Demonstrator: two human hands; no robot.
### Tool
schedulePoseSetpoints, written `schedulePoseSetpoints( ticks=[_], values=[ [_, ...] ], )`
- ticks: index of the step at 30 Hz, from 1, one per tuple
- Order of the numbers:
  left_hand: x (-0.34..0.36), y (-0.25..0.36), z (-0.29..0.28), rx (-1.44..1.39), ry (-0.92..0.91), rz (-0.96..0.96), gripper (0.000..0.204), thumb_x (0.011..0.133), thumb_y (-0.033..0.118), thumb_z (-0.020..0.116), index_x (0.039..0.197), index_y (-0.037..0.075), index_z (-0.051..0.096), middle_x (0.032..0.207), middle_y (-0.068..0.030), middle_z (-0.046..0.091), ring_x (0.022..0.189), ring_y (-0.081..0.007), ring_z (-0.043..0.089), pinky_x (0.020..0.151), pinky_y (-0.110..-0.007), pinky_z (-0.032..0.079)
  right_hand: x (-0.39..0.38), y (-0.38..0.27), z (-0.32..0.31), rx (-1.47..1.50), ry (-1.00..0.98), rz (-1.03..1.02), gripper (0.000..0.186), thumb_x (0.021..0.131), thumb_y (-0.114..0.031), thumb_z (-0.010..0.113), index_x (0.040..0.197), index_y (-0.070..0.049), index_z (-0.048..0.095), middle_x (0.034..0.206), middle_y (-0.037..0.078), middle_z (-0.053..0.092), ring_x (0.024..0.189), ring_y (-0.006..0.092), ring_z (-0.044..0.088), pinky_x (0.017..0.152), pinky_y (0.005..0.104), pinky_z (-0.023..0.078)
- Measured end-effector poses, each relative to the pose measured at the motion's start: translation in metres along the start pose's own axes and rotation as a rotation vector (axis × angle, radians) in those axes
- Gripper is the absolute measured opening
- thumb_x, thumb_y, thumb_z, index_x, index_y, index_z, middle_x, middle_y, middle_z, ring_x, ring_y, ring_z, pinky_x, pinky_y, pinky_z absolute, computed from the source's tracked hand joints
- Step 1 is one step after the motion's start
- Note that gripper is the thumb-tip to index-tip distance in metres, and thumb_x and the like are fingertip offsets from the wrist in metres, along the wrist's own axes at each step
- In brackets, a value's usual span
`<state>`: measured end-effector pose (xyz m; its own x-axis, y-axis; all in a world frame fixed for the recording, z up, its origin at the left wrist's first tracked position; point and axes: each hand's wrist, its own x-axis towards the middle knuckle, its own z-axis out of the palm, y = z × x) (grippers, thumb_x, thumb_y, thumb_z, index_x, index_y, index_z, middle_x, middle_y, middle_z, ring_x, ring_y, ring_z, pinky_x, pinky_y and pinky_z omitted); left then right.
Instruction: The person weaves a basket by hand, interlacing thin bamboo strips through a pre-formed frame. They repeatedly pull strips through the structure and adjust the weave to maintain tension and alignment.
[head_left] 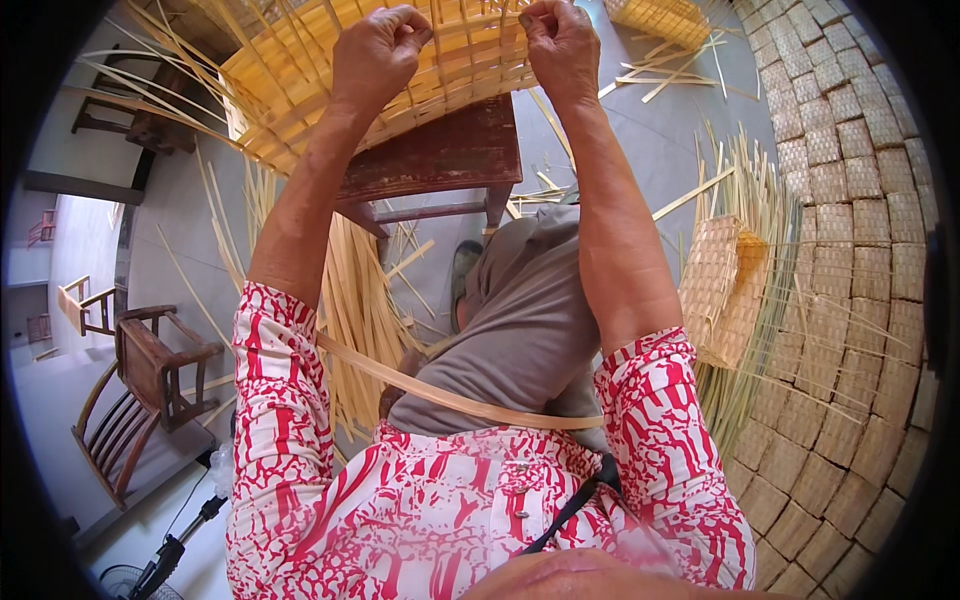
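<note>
A yellow, partly woven bamboo basket (280, 90) with long loose strips fills the top of my view, above a worn red-brown wooden stool (430, 155). My left hand (385, 55) is closed with fingers pinched at its lattice, left of centre. My right hand (560, 50) pinches the weave farther right; exactly which strips are between the fingertips is hidden. A flat pale strip (430, 390) crosses my lap, over grey trousers.
Loose strips (360, 320) lie left of my legs, more (740, 170) at right beside a small woven basket (715, 300). Another basket (660, 20) sits at top right. Several stacked woven bundles (840, 260) line the right. Wooden chairs (160, 370) and a black stand (180, 535) are at left.
</note>
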<state>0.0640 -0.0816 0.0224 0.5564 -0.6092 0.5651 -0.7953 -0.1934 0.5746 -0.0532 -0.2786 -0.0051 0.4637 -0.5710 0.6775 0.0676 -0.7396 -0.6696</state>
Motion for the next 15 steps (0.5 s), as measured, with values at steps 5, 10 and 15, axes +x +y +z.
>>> schedulePoseSetpoints(
  ticks=[5,10,15],
  values=[
    [-0.002,0.0,-0.005,0.006,-0.014,-0.043,0.008,0.091,0.012,0.07,0.096,0.007,0.072,0.067,0.0012,0.058,0.06,-0.0045,0.051,0.055,-0.026,0.043,0.009,-0.008,-0.012,0.041,-0.116,0.12,0.011,0.089,-0.012,0.068,0.086,-0.001,0.069,0.07,0.014,0.068,0.068,0.0252,0.067,0.065,0.038,0.052],
    [-0.005,0.011,-0.012,0.024,-0.052,-0.026,0.01,0.09,0.007,0.068,0.099,0.003,0.069,0.067,-0.0059,0.064,0.062,-0.0168,0.063,0.057,-0.033,0.049,0.005,-0.001,-0.015,-0.105,-0.162,0.042,0.016,0.087,-0.015,0.071,0.082,0.0,0.067,0.071,0.02,0.067,0.067,0.0323,0.067,0.064,0.0413,0.051],
    [-0.008,0.006,-0.013,0.022,0.012,0.13,0.005,0.09,0.009,0.072,0.093,0.005,0.07,0.07,-0.004,0.06,0.062,-0.0093,0.055,0.058,-0.028,0.046,-0.004,0.003,-0.011,-0.103,-0.181,0.14,0.018,0.087,-0.02,0.071,0.082,-0.003,0.066,0.075,0.021,0.068,0.072,0.0383,0.067,0.067,0.0448,0.051]
  ],
)
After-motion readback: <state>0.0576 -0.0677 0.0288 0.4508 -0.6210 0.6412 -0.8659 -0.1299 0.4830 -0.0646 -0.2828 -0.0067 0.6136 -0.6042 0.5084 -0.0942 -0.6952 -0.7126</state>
